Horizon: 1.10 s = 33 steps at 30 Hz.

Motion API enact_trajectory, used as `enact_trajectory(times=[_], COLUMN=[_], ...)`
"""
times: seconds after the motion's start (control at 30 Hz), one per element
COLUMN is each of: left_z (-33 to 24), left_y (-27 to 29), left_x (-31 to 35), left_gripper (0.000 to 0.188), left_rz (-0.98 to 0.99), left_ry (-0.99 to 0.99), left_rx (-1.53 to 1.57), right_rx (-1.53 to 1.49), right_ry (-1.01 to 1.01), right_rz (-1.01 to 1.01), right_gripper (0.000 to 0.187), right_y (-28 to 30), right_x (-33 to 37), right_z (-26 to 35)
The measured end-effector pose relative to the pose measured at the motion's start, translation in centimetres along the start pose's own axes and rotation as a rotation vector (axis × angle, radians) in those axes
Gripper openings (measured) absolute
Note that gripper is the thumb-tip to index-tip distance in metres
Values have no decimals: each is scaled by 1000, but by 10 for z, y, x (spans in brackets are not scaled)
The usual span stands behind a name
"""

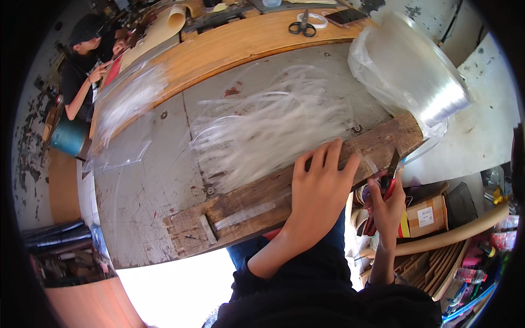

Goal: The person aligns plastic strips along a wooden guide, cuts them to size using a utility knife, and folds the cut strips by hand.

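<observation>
My left hand (320, 188) lies palm down with its fingers spread on a worn wooden board (388, 136) along the bench's near edge. My right hand (387, 210), just off the board's right end, is closed round a cutting tool (390, 186) with red-and-black handles and a dark blade pointing up. Beside the blade, a short piece of clear plastic strip (372, 164) crosses the board. Left of my left hand, more translucent strip (246, 215) lies along the board, near a small grey stop (208, 228). A loose pile of clear strips (268, 126) spreads beyond the board.
A big roll of clear plastic (415, 65) stands at the right. Black-handled scissors (303, 25), a tape roll (313, 20) and a phone (345, 17) lie on the far plank. At left is a plastic bag of strips (128, 104); a person (87, 65) works behind it.
</observation>
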<state>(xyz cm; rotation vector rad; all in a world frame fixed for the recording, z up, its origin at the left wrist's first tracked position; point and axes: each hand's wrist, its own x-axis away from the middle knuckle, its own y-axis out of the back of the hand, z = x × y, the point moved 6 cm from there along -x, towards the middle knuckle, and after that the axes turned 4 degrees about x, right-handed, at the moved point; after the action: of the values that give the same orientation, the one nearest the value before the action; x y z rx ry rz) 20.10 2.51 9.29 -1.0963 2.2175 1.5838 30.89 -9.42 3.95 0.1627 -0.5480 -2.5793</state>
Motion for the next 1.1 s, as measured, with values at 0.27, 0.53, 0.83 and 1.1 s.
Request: enact_trajectory(times=[0.27,0.53,0.83,1.1], left_z=[7,14,-8,24], left_y=[-6,-14,14,90], left_x=[-15,-22,13,137], left_gripper=[18,17,37,15], left_rz=[-96,-163,-243,-604], left_ry=[86,238,78,173], left_rx=[7,-239,-124,-356], right_rx=[-151,-49,109,361], right_ry=[-51,-20,41,554], right_rz=[132,42,265,1035], right_gripper=[10,14,3,14], right_y=[21,64,72,-66], right_x=[0,12,13,15], right_z=[-1,6,47,133])
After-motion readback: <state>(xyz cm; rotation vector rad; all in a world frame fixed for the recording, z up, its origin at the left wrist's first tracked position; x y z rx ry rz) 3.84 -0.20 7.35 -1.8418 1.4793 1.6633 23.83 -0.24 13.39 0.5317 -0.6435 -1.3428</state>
